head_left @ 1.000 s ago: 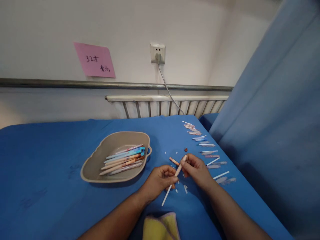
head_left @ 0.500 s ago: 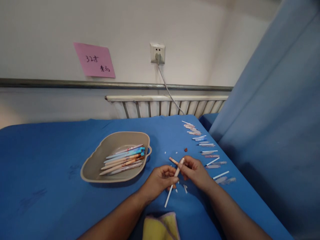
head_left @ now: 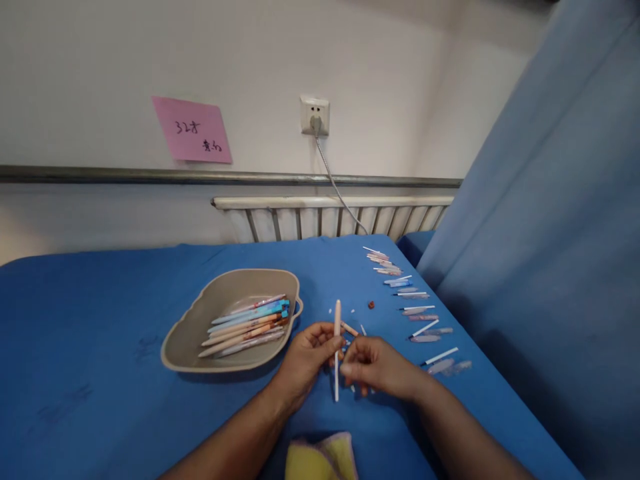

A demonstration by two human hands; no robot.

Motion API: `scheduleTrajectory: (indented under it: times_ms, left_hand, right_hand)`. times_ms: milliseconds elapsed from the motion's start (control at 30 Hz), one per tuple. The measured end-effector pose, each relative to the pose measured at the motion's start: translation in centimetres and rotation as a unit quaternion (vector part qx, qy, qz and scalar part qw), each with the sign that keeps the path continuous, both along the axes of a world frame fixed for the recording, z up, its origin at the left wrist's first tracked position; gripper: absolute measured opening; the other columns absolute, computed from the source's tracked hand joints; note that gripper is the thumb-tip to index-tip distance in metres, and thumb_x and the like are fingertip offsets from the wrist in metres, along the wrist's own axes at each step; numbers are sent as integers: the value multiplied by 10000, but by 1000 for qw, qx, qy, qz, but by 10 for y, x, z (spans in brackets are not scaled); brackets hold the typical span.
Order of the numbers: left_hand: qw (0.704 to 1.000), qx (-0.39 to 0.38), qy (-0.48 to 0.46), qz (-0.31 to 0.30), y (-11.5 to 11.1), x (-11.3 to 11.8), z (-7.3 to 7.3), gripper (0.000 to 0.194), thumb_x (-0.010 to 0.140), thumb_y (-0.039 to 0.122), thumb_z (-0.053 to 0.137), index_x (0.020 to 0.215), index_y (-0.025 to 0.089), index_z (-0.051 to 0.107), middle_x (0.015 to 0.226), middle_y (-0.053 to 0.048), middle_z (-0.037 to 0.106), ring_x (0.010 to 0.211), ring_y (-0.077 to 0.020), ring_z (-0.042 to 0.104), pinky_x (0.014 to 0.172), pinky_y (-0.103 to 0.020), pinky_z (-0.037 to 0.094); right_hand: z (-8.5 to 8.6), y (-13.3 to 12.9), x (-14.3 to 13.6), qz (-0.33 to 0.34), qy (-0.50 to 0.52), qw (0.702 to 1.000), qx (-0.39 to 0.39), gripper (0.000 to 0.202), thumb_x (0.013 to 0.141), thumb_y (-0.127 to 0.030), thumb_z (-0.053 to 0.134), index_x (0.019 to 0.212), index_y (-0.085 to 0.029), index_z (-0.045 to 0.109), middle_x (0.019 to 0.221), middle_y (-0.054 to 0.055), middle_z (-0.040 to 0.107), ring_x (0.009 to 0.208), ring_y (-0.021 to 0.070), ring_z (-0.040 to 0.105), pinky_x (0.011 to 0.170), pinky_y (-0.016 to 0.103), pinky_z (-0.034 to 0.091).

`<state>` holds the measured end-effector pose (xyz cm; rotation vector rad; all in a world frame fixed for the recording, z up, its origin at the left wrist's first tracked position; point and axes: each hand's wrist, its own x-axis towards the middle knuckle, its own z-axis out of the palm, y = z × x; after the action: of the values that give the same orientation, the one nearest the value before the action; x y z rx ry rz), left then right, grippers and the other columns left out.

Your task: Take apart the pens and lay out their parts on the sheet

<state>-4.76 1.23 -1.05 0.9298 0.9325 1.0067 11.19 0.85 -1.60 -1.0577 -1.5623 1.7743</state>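
Note:
My left hand [head_left: 311, 357] pinches a peach pen barrel [head_left: 338, 313] that stands nearly upright. A white refill [head_left: 337, 387] sticks out below it. Beside the refill, my right hand [head_left: 373, 365] has its fingers curled together, tips close to the white stick; whether they grip it or some small piece is hidden. Partly behind the hands lie an orange-peach pen part [head_left: 350, 329] and several small white pieces on the blue cloth.
A beige basin [head_left: 173, 363] with several pens [head_left: 250, 328] stands to the left. Sorted refills and barrels [head_left: 424, 310] lie in small groups along the right edge. A brown bit [head_left: 371, 305] sits beyond my hands, a yellow cloth [head_left: 320, 459] in front. A blue curtain [head_left: 540, 233] hangs at right.
The pen barrel with its refill has swung from a slant to nearly upright in my left hand. My right hand has left the barrel's top and moved down beside the refill.

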Motion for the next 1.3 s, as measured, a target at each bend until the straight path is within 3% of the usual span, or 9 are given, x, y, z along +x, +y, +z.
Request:
scheduleTrajectory:
  times_ms: [67,133,267,367,533,800,967,1100,1300]
  left_hand:
    - [999,2,-25,40,1,1,2,260,665,317,726,838,151,624,635,28,587,514,-54,484,502,-166,367]
    - [997,-2,-42,59,1,1,3,260,644,319,741,806,157,618,638,29,591,520,-57,493,519,-174,379]
    - [998,-7,-29,62,0,1,2,275,620,321,751,810,155,640,813,-28,654,639,-100,549,614,-215,420]
    - [998,6,28,61,-1,1,1,270,609,308,754,809,149,666,758,-16,644,610,-92,513,581,-201,394]
    - [993,34,112,23,-6,2,4,248,605,287,745,797,144,682,568,15,593,530,-97,490,520,-199,357]
    - [986,30,160,-21,-6,5,0,273,652,319,700,853,135,695,700,-33,671,543,-108,541,518,-211,408]
    - [990,21,110,-85,-10,8,-10,340,730,398,625,957,146,595,723,-11,625,425,-57,480,384,-169,315]
    - [989,5,67,-134,-13,9,-11,331,750,428,597,944,163,556,704,21,579,373,-19,404,356,-161,230]
    - [989,-59,52,-124,-12,8,-3,323,732,466,603,836,175,509,612,68,489,340,-1,280,335,-172,133]
  right_hand:
    - [-4,-4,-5,50,0,998,-28,345,657,-462,666,705,-147,534,630,-13,619,410,64,494,421,188,378]
    - [-6,-5,-7,51,1,998,-37,331,660,-451,661,686,-148,531,624,-12,622,406,60,485,432,191,373]
    - [-2,1,2,1,2,1000,-2,310,694,-438,640,653,-152,528,560,-34,570,424,62,458,448,193,345]
    - [5,9,16,-62,9,997,45,315,730,-438,619,638,-149,533,501,-61,482,434,56,409,454,186,304]
    - [8,17,27,-136,15,989,52,335,730,-456,621,626,-151,532,457,-69,457,408,53,369,438,188,273]
    - [4,19,20,-208,9,976,62,388,653,-529,653,625,-160,537,498,-37,559,386,75,449,412,203,322]
    - [6,18,14,-223,-17,971,89,394,649,-513,663,538,-167,510,416,-51,486,367,71,409,397,201,318]
    - [2,17,9,-213,-36,972,88,392,642,-504,668,522,-163,516,397,-56,460,364,64,371,383,196,279]
    - [-2,12,8,-195,-60,971,124,345,713,-455,626,553,-156,562,440,-46,481,411,76,392,422,208,305]
